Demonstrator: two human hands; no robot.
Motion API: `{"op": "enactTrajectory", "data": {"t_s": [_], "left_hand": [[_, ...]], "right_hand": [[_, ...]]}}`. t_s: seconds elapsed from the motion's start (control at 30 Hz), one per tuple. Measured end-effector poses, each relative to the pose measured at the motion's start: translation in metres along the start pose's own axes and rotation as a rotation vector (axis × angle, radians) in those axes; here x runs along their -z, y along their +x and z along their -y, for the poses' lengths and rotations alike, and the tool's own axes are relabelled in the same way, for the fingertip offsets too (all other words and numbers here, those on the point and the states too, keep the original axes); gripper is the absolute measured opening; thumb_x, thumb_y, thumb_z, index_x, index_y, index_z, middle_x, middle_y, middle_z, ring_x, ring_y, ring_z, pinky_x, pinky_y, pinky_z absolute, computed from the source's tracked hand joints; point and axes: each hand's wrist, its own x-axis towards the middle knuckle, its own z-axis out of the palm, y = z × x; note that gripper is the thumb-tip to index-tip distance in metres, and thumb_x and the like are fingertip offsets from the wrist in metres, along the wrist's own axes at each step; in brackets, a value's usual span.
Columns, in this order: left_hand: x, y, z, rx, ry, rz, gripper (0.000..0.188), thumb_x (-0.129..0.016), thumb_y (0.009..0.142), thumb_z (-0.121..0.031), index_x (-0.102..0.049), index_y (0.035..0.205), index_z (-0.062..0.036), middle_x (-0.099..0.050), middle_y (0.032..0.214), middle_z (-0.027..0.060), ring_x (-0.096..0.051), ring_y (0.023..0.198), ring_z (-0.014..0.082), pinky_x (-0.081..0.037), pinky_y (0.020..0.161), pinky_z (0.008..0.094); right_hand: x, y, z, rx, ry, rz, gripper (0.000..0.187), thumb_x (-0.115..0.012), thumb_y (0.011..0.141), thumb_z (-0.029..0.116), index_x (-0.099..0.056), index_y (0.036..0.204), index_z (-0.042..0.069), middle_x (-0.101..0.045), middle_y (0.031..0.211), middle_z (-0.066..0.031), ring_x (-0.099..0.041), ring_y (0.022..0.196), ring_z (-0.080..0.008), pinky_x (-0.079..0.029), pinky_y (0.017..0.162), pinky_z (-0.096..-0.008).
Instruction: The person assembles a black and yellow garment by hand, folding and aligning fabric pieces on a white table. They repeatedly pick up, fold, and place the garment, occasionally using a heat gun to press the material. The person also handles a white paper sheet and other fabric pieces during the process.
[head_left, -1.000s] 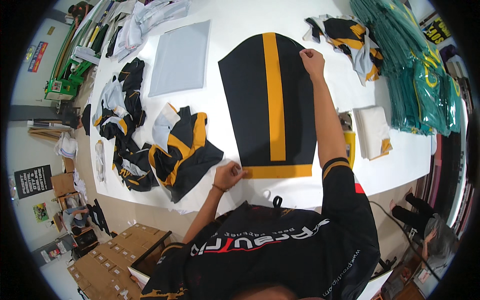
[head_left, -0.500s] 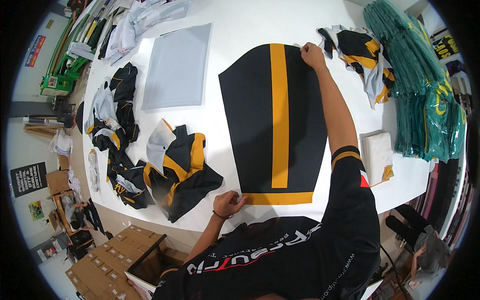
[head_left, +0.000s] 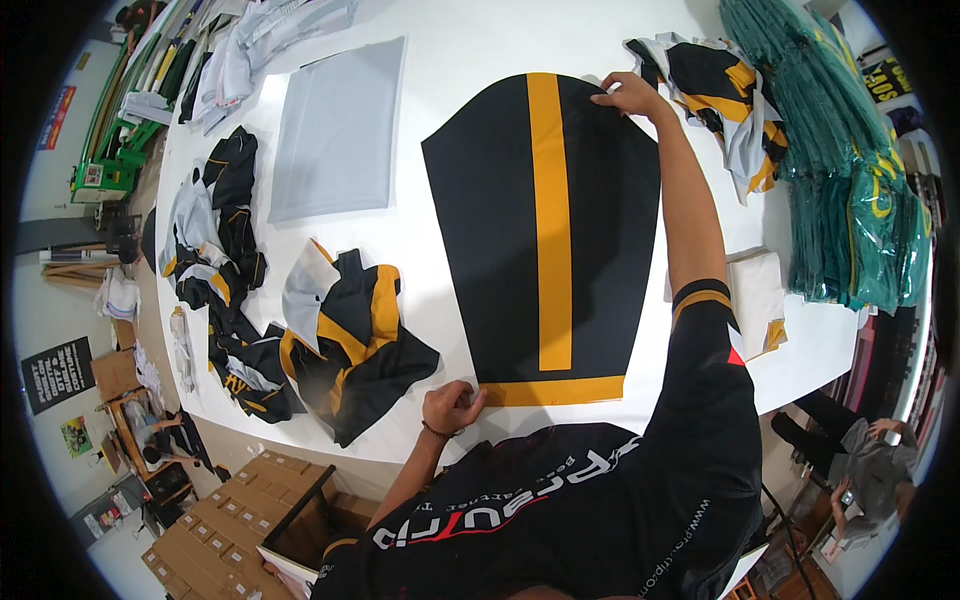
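On the white table (head_left: 450,60): the black cloth (head_left: 490,240) lies flat, with its round end far away and its straight end close by.
Yellow stripe (head_left: 551,220): goes up the middle of the black cloth and looks straight.
Yellow band (head_left: 555,391): goes across the near end of the black cloth and looks smooth.
Cloth work done: the black cloth is all spread out, with no big folds that I can see.
Cloth work left: both hands are at its edges, so I think the black cloth is not finished with. The messy cloth (head_left: 355,340) just left of it and the crumpled cloth (head_left: 715,100) right of its far end are not laid flat.
Left hand (head_left: 453,407): at the near left corner of the black cloth, fingers curled in, tips by the end of the yellow band. I cannot tell if they pinch it.
Left arm (head_left: 405,480): short in view, coming up to that corner from below.
Right hand (head_left: 630,95): at the far right edge of the black cloth, fingers bent, tips on the edge. I cannot tell if they grip.
Right arm (head_left: 690,200): long and nearly straight, reaching up beside the right edge of the black cloth.
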Motion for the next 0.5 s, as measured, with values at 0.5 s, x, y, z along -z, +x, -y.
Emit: {"op": "enactTrajectory", "data": {"t_s": [0.5], "left_hand": [[0.0,0.003,-0.001,-0.004,0.006,-0.009,0.025,-0.082,0.081,-0.016,-0.059,0.072,-0.0105,-0.056,0.051,-0.0018,-0.058,0.042,0.0123,-0.044,0.042,0.0263]], "right_hand": [[0.006,-0.02,-0.021,0.123,0.328,0.117,0.025,-0.081,0.083,0.025,-0.062,0.086,0.01,-0.056,0.071,0.0039,-0.052,0.069,-0.0092,-0.039,0.064,-0.0257]]}}
